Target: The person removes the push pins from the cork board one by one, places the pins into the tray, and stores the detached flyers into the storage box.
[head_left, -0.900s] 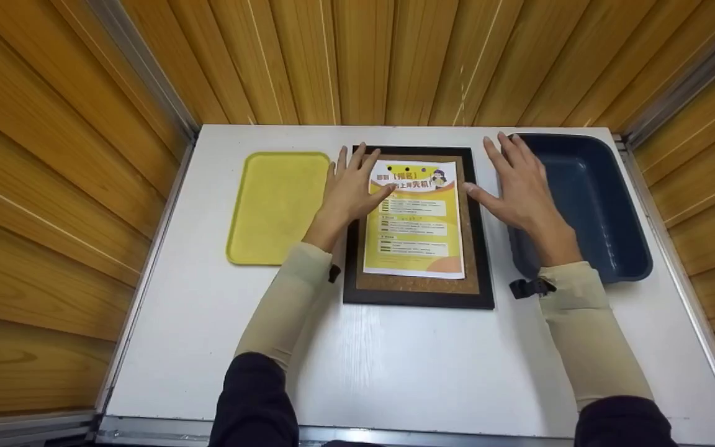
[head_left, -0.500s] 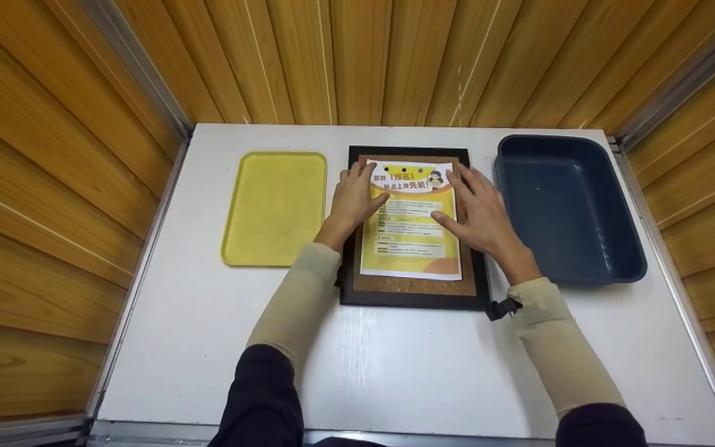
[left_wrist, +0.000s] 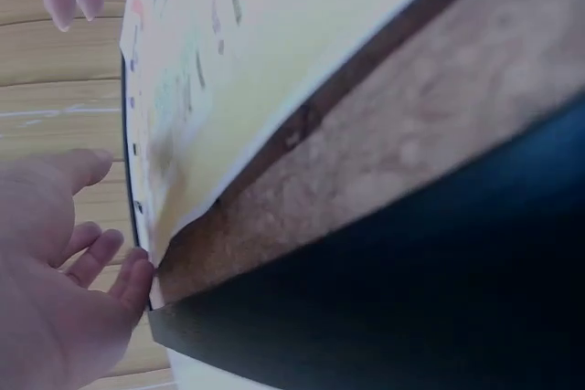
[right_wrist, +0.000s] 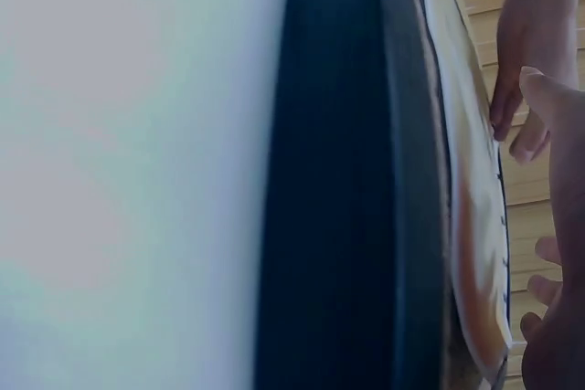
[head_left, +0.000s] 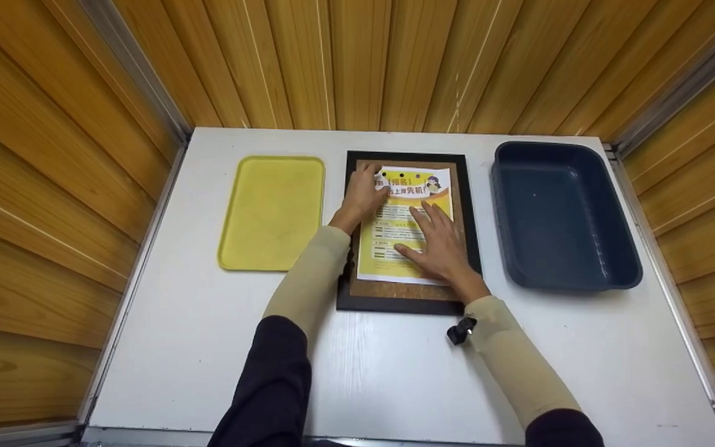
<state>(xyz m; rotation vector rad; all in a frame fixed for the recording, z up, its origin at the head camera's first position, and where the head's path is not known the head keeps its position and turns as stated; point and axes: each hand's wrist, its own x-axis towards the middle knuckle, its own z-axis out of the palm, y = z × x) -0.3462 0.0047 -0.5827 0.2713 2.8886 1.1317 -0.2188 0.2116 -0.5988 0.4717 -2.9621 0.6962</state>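
A yellow-and-white printed sheet [head_left: 416,264] lies on a black-framed cork board [head_left: 388,290], with a few small dark dots along its top edge. My left hand [head_left: 362,194] is at the sheet's upper left corner. In the left wrist view, the fingertips of that left hand [left_wrist: 69,280] touch the board near the corner, and the thumb stands apart. Over the lower right half of the sheet is my right hand [head_left: 443,247], its fingers spread and holding nothing. From the right wrist view I cannot tell whether the right hand [right_wrist: 558,235] touches the paper.
A shallow yellow tray [head_left: 270,214] lies left of the board. On the right stands a deep dark blue bin [head_left: 506,248]. All rest on a white table [head_left: 208,347], with wood-panelled walls [head_left: 357,68] at the back and sides.
My right hand has come left from beside the blue bin onto the sheet, then lower down it. The left hand has shifted slightly right, its fingers bending more at the corner.
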